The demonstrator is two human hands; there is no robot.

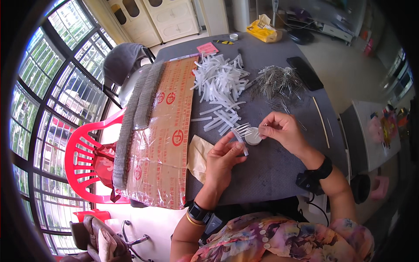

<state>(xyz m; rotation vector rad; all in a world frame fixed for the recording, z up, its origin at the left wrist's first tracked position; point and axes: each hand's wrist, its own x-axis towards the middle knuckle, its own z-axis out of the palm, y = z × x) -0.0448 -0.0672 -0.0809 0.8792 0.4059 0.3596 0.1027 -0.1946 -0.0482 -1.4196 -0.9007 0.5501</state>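
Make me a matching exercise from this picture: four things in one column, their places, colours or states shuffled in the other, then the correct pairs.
Things:
1. left hand
2. plastic chair
3. thin metal pieces
4. crumpled packet

Descriptions:
A. yellow, at the far edge of the table
B. heaped, just left of a flat black object
C. holding a translucent strip
D. red, left of the table

Pairs: 1-C, 2-D, 3-B, 4-A

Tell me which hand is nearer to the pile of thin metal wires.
Right. The right hand is below the wire pile in the picture; the left hand is farther away, lower left, holding a translucent strip.
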